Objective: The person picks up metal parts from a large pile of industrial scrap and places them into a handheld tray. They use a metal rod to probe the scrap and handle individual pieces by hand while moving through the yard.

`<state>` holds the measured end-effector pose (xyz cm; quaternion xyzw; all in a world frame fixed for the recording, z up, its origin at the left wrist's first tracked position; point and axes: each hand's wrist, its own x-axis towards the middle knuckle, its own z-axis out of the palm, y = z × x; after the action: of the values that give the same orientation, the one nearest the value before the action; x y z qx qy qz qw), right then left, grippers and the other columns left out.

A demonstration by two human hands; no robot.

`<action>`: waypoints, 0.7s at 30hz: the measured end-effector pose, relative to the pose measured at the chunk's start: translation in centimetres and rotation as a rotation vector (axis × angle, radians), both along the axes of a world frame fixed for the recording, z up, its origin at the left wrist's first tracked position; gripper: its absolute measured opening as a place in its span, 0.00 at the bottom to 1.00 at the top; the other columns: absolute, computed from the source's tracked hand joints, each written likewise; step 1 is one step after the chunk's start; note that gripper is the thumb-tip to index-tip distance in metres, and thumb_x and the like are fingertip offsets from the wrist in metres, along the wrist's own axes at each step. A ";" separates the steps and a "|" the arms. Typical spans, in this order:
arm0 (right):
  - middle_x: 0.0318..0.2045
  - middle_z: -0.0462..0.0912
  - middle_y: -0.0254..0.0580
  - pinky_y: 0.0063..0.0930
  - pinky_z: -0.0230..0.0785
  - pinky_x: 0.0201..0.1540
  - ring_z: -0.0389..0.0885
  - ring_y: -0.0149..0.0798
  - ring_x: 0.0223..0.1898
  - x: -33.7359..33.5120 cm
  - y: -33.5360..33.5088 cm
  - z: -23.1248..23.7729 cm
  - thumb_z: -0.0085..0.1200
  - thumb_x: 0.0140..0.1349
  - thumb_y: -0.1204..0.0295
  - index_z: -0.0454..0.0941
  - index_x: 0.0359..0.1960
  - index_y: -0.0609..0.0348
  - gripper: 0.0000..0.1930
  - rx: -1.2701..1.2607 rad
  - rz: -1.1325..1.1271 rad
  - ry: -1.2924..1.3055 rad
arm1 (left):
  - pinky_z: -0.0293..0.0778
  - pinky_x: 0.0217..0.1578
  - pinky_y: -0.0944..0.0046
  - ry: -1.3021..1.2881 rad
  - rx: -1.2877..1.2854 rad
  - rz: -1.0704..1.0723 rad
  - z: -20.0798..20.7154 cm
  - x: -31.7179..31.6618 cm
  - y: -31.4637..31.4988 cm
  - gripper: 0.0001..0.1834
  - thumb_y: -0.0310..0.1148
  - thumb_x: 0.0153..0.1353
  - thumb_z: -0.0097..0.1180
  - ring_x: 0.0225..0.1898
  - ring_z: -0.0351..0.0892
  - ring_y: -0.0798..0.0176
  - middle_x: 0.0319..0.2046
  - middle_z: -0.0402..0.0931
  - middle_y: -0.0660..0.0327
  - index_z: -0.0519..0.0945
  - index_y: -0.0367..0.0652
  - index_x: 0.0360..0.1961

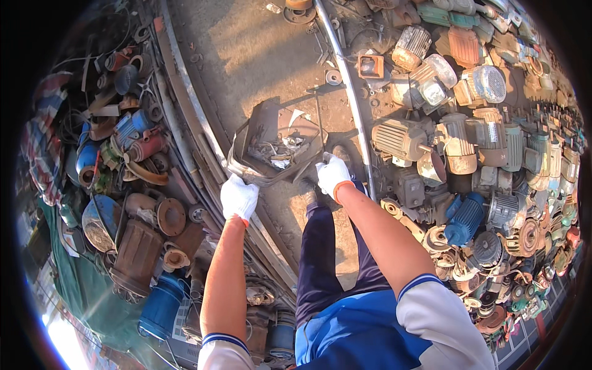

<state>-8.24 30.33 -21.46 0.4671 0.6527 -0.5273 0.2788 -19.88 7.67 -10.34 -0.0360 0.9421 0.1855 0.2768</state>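
Blue-and-white shirt (370, 327) fills bottom centre; mid-frame, white-gloved left hand (239, 197) and right hand (333, 172) grip a dusty open-topped bin (254, 171) holding debris (280, 153).

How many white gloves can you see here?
2: one on the left hand, one on the right hand, both at the near side of the open container. Others could be hidden.
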 end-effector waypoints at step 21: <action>0.22 0.76 0.34 0.27 0.60 0.14 0.71 0.31 0.15 -10.0 4.8 6.5 0.56 0.72 0.72 0.72 0.64 0.57 0.20 -0.266 -0.439 0.092 | 0.80 0.48 0.47 -0.076 0.023 0.030 2.7 1.4 -4.0 0.18 0.43 0.58 0.64 0.47 0.85 0.38 0.40 0.87 0.44 0.87 0.44 0.44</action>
<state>-18.28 35.09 -14.94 0.5325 0.4724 -0.6770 0.1866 -18.43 3.62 -7.60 -0.0540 0.9281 0.1990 0.3101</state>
